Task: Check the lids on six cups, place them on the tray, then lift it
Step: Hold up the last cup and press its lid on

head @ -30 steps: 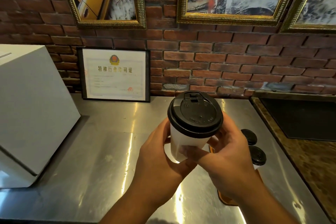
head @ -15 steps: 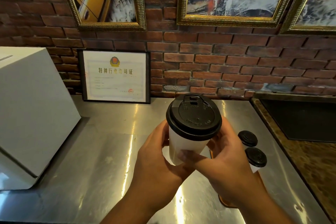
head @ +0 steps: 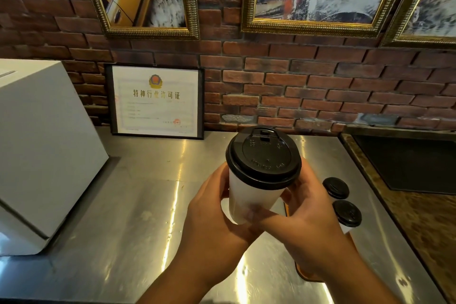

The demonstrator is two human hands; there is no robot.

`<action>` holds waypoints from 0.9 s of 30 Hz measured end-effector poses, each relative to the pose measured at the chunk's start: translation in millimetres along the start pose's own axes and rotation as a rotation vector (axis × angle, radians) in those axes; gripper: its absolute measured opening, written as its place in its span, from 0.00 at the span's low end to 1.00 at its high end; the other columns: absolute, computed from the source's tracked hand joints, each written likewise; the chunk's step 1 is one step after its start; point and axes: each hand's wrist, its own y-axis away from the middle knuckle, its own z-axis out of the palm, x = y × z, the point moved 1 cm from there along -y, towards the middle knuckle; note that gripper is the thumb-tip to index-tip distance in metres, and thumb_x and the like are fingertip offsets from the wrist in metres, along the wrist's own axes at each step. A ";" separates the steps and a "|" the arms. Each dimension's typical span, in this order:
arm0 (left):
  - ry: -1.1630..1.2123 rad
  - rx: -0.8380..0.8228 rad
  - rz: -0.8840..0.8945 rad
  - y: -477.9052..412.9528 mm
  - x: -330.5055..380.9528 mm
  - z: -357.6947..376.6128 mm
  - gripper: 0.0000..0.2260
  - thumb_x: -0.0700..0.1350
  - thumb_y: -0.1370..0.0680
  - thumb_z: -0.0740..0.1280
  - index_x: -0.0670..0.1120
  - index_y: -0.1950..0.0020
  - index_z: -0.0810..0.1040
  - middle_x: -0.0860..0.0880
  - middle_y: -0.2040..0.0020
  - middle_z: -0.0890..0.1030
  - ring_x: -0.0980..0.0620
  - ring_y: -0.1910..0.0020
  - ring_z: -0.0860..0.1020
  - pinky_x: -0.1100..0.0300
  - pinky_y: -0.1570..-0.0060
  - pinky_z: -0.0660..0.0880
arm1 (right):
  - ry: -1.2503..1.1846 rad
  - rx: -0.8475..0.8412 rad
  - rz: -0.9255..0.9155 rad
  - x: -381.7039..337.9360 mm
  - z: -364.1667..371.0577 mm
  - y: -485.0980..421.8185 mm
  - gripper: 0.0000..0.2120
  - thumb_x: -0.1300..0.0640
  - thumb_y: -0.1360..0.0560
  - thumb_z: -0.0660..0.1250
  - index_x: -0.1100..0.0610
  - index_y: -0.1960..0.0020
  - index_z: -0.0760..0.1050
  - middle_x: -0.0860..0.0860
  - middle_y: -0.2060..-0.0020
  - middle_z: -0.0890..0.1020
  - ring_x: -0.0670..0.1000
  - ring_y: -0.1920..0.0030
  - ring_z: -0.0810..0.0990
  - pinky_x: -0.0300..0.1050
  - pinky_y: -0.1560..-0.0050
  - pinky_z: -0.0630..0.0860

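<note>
The left hand [head: 214, 217] and right hand [head: 311, 226] each curl their grip round the wall of 1 white cup [head: 249, 201], held above the steel worktop [head: 148, 217]. Its black lid [head: 264, 158] sits on the rim. Just right, the far cup [head: 336, 187] and near cup [head: 347, 213] stand on the tray [head: 308, 276], whose rounded corner shows under the right wrist. A white box [head: 42, 145] stands well apart on the left, with bare steel between.

The right hand [head: 313, 229] hides most of the tray [head: 307, 275].
</note>
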 end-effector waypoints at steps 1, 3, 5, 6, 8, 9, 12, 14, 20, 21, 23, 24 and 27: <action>0.004 -0.002 -0.001 -0.3 -0.2 -0.2 0.34 0.71 0.34 0.77 0.80 0.32 0.64 0.73 0.35 0.76 0.68 0.34 0.75 0.81 0.48 0.70 | -0.001 -0.007 0.002 0.0 0.1 -0.1 0.44 0.47 0.40 0.86 0.24 0.32 0.69 0.33 0.35 0.80 0.35 0.34 0.77 0.22 0.48 0.74; -0.001 0.001 0.003 -0.2 -1.1 0.6 0.35 0.70 0.35 0.77 0.81 0.32 0.63 0.74 0.35 0.76 0.68 0.34 0.74 0.80 0.47 0.70 | -0.019 0.004 0.005 -0.7 0.0 0.2 0.43 0.43 0.40 0.86 0.25 0.32 0.69 0.33 0.35 0.80 0.35 0.34 0.77 0.23 0.49 0.74; 0.003 -0.006 -0.011 1.0 -2.6 2.7 0.37 0.71 0.38 0.75 0.83 0.33 0.61 0.78 0.36 0.74 0.71 0.34 0.73 0.82 0.48 0.69 | -0.034 0.024 0.013 -1.4 0.2 0.6 0.42 0.35 0.42 0.84 0.26 0.32 0.70 0.34 0.36 0.81 0.36 0.34 0.78 0.23 0.50 0.75; 0.014 -0.014 -0.019 1.8 -3.8 3.8 0.37 0.71 0.38 0.75 0.84 0.33 0.60 0.78 0.36 0.73 0.72 0.34 0.73 0.82 0.49 0.69 | -0.033 0.031 0.014 -1.3 0.3 0.8 0.42 0.33 0.43 0.84 0.27 0.32 0.71 0.34 0.36 0.81 0.36 0.34 0.78 0.23 0.50 0.75; 0.028 -0.014 -0.027 2.8 -5.5 5.4 0.38 0.72 0.39 0.75 0.84 0.33 0.60 0.80 0.36 0.73 0.74 0.35 0.73 0.82 0.49 0.69 | -0.027 0.041 0.008 0.4 0.2 2.0 0.42 0.37 0.43 0.85 0.27 0.33 0.71 0.33 0.37 0.81 0.35 0.35 0.78 0.24 0.50 0.75; 0.026 -0.007 -0.030 2.6 -4.8 5.7 0.37 0.73 0.39 0.73 0.85 0.34 0.60 0.80 0.37 0.73 0.75 0.35 0.72 0.83 0.51 0.68 | -0.029 0.045 0.005 1.5 0.0 2.3 0.42 0.41 0.42 0.86 0.26 0.34 0.71 0.33 0.37 0.81 0.35 0.36 0.78 0.24 0.51 0.76; 0.023 0.007 -0.030 1.9 -0.5 6.0 0.36 0.76 0.40 0.71 0.86 0.35 0.60 0.83 0.39 0.72 0.77 0.37 0.71 0.85 0.54 0.66 | -0.040 0.034 0.018 3.1 -0.4 3.2 0.43 0.48 0.41 0.85 0.23 0.35 0.70 0.31 0.37 0.81 0.32 0.36 0.77 0.23 0.53 0.75; 0.027 0.002 -0.023 2.6 0.7 5.9 0.37 0.79 0.39 0.70 0.85 0.33 0.60 0.82 0.38 0.72 0.77 0.36 0.72 0.85 0.54 0.66 | -0.045 0.037 0.028 4.2 -1.9 3.4 0.43 0.48 0.42 0.85 0.24 0.35 0.71 0.32 0.37 0.81 0.32 0.36 0.77 0.23 0.53 0.75; 0.024 -0.044 -0.029 5.8 -3.6 9.0 0.44 0.66 0.37 0.80 0.82 0.30 0.58 0.78 0.34 0.72 0.74 0.33 0.71 0.83 0.48 0.68 | -0.034 0.069 0.029 6.6 -3.9 4.5 0.45 0.55 0.43 0.86 0.21 0.37 0.71 0.29 0.39 0.81 0.28 0.39 0.77 0.23 0.58 0.75; 0.032 -0.042 -0.026 5.8 -2.7 8.9 0.42 0.69 0.37 0.79 0.82 0.30 0.59 0.78 0.35 0.73 0.75 0.34 0.71 0.84 0.49 0.67 | -0.036 0.070 0.024 5.7 -3.8 4.7 0.45 0.53 0.43 0.86 0.21 0.38 0.71 0.29 0.39 0.81 0.28 0.39 0.77 0.22 0.58 0.75; 0.044 -0.031 -0.029 4.9 1.0 7.3 0.40 0.78 0.38 0.74 0.82 0.29 0.60 0.78 0.35 0.73 0.76 0.34 0.71 0.84 0.51 0.67 | -0.051 0.054 0.024 2.3 -3.2 4.6 0.43 0.49 0.43 0.85 0.20 0.38 0.70 0.30 0.39 0.81 0.30 0.38 0.77 0.23 0.56 0.76; 0.050 -0.027 -0.030 4.6 2.7 6.8 0.40 0.80 0.39 0.71 0.81 0.29 0.60 0.78 0.35 0.74 0.75 0.34 0.71 0.84 0.51 0.67 | -0.066 0.039 0.025 0.6 -2.9 4.5 0.42 0.48 0.42 0.84 0.21 0.37 0.71 0.31 0.38 0.81 0.32 0.38 0.78 0.25 0.55 0.77; 0.069 -0.052 -0.026 5.4 4.1 7.6 0.42 0.78 0.37 0.72 0.75 0.25 0.62 0.73 0.33 0.76 0.72 0.34 0.73 0.82 0.50 0.70 | -0.100 0.022 0.017 -2.3 -3.5 5.9 0.39 0.49 0.41 0.83 0.24 0.36 0.73 0.35 0.38 0.83 0.39 0.36 0.80 0.31 0.51 0.81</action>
